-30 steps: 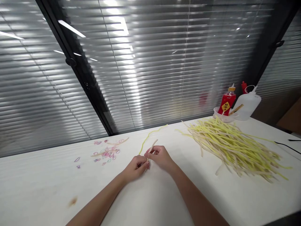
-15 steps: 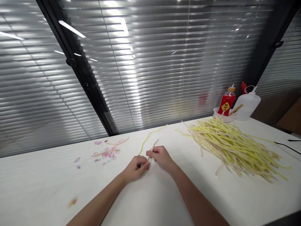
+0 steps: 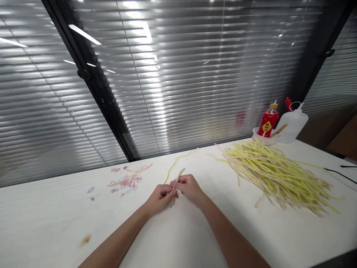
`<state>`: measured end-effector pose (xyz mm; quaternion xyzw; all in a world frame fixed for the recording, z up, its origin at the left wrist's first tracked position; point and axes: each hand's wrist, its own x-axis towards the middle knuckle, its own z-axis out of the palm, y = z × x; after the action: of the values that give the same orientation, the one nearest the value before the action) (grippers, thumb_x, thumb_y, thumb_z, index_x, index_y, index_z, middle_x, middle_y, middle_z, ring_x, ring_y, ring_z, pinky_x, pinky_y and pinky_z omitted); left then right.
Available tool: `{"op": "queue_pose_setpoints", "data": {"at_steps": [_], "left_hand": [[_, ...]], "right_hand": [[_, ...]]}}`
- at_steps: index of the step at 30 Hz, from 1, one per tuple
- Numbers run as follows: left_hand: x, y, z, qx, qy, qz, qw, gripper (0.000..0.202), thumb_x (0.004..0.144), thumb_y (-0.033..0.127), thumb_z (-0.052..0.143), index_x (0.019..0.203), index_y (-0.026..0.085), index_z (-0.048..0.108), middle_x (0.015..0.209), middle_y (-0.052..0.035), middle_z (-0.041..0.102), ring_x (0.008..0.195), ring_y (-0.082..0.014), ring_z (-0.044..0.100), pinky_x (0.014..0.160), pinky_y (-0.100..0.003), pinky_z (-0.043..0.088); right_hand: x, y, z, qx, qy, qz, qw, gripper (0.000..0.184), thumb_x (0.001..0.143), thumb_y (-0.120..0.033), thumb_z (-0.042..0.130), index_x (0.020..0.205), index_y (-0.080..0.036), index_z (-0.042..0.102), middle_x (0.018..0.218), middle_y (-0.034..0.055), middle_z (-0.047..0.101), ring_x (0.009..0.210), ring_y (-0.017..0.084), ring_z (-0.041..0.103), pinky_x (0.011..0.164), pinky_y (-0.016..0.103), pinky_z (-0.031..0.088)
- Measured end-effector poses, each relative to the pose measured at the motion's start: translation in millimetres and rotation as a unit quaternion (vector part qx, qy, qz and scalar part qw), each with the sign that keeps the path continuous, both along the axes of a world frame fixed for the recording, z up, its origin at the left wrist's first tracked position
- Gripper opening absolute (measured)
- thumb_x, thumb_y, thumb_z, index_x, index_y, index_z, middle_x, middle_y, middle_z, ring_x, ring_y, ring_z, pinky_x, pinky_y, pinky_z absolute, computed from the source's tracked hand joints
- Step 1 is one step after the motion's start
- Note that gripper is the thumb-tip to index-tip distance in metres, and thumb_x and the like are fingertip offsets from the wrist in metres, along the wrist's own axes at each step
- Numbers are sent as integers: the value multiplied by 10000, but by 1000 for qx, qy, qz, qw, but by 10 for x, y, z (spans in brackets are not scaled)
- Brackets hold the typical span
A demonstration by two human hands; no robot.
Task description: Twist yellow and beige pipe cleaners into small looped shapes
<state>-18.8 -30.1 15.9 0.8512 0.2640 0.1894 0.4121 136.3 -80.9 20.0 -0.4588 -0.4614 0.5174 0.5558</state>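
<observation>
My left hand point(image 3: 161, 199) and my right hand point(image 3: 188, 187) meet over the middle of the white table. Both are closed on a thin beige fuzzy stem point(image 3: 181, 173), which looks like a pipe cleaner. One end sticks up beyond my right fingers, and another bit pokes out below my left fingertips. The part between the fingers is hidden. Just behind my left hand, a yellow fuzzy stem point(image 3: 176, 160) lies in a loose curve on the table, its near end reaching close to my fingers.
A large pile of yellow and beige stems point(image 3: 273, 175) covers the right side. Behind it stand a red-labelled bottle point(image 3: 268, 122) in a clear bowl point(image 3: 255, 134) and a white squeeze bottle point(image 3: 294, 124). Colourful rubber bands point(image 3: 129, 182) lie scattered at left. Window blinds point(image 3: 189, 82) rise behind.
My right hand has shifted slightly left and closer to my left hand. The beige stem's upper end leans lower, and more of it shows below my left fingers.
</observation>
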Motion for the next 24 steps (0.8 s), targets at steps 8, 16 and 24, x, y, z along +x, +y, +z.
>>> {"op": "queue_pose_setpoints", "data": {"at_steps": [8,16,24], "left_hand": [[4,6,30,8,6,-13,1000,419,890,393,437,652,104,626,527,3,480,500,-85,372,494,-221,290],[3,-7,23,17,14,-8,1000,419,890,390,435,644,107,622,544,3,482,504,-84,390,499,-218,297],[13,-7,61,47,25,-13,999,414,878,388,449,630,111,632,536,2,481,510,-88,388,518,-225,302]], "right_hand": [[62,0,25,-21,-13,-61,998,307,673,-430,697,771,-139,707,582,-26,533,519,72,390,507,214,312],[67,53,-32,-31,-1,-69,997,314,678,-425,689,772,-126,695,632,-12,569,501,68,377,494,219,307],[79,50,-18,-23,0,-52,998,280,666,-406,689,643,-127,685,636,-6,582,473,55,355,467,221,281]]}}
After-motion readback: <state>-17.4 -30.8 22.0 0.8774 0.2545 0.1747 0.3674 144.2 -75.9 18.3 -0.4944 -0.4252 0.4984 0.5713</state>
